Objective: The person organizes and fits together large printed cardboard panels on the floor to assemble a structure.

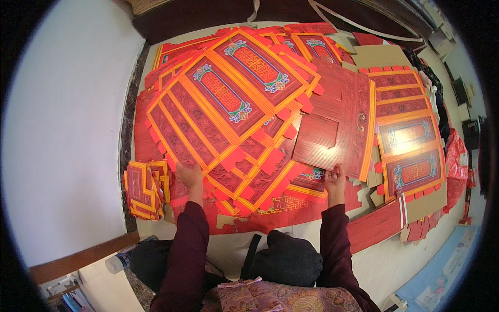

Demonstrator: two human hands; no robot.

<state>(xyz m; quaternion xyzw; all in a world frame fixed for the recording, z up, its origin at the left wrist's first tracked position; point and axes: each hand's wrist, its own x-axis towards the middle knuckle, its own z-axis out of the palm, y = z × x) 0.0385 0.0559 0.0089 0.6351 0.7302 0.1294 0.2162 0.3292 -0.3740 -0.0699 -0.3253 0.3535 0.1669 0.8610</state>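
Observation:
My left hand (pixel 190 176) is at the lower left edge of a large red and orange printed cardboard sheet (pixel 218 99), its fingertips partly hidden at that edge. This sheet lies slanted over a pile of similar die-cut sheets with red tabs, and bears two blue-framed panels. Between the thumb and fingers of my right hand (pixel 335 181) is the lower edge of a dark red cardboard panel (pixel 331 121) with cut lines and an orange border. The panel is tilted and overlaps the pile's right side. Beneath it, part of another printed sheet (pixel 308 183) shows.
Another printed sheet (pixel 409 132) lies on brown cardboard to the right. Small cut pieces (pixel 146 189) are stacked at the left by the white wall (pixel 66 117). A long red strip (pixel 378 224) lies at the lower right. Dark furniture (pixel 218 17) borders the far side.

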